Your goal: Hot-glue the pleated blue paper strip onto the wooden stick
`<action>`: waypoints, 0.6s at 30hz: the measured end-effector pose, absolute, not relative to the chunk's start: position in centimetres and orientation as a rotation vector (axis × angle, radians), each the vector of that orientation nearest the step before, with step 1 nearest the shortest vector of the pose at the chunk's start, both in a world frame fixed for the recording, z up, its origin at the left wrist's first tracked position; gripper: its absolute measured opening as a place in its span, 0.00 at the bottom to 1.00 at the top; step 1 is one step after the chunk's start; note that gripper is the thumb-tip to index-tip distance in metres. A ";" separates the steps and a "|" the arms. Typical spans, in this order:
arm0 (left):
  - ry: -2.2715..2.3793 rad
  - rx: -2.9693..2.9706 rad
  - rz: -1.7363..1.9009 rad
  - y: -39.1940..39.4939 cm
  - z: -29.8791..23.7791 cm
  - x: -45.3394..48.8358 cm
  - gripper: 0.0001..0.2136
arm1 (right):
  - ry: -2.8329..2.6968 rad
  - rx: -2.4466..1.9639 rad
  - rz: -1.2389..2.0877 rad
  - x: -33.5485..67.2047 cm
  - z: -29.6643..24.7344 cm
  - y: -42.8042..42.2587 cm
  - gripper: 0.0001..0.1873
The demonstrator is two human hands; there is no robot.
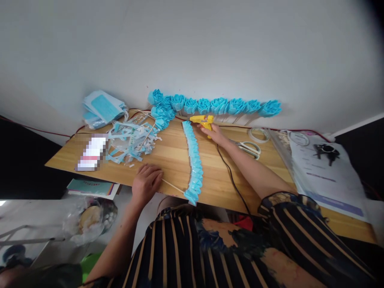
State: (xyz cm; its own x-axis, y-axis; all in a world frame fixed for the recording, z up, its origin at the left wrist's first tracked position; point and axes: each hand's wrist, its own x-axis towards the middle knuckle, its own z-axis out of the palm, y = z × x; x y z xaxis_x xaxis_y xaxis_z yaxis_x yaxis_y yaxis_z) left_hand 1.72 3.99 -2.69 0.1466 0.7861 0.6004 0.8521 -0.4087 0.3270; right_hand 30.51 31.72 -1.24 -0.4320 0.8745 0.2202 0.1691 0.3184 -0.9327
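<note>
My right hand (213,133) is wrapped round the grip of a yellow glue gun (201,119), whose nozzle points left over the far end of a blue petal strip (194,160). That pleated strip runs down the table toward me, and its near end is bunched around the tip of a thin wooden stick (173,186). At the table's front edge, my left hand (147,182) has its fingers closed on the stick's other end. A dark cord (231,172) trails from the glue gun toward me.
Finished blue flowers (219,105) on sticks line the wall. To the left are blue face masks (103,107), a heap of scraps (132,140) and a pixelated phone (91,152). Scissors (250,149), a tape roll (258,135), printed papers (327,176) and keys (328,151) lie right.
</note>
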 end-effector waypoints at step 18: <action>-1.671 -2.321 -1.093 4.1 -2.8 1.3 0.08 | -1.705 -0.931 1.267 29.6 -1.7 29.3 0.18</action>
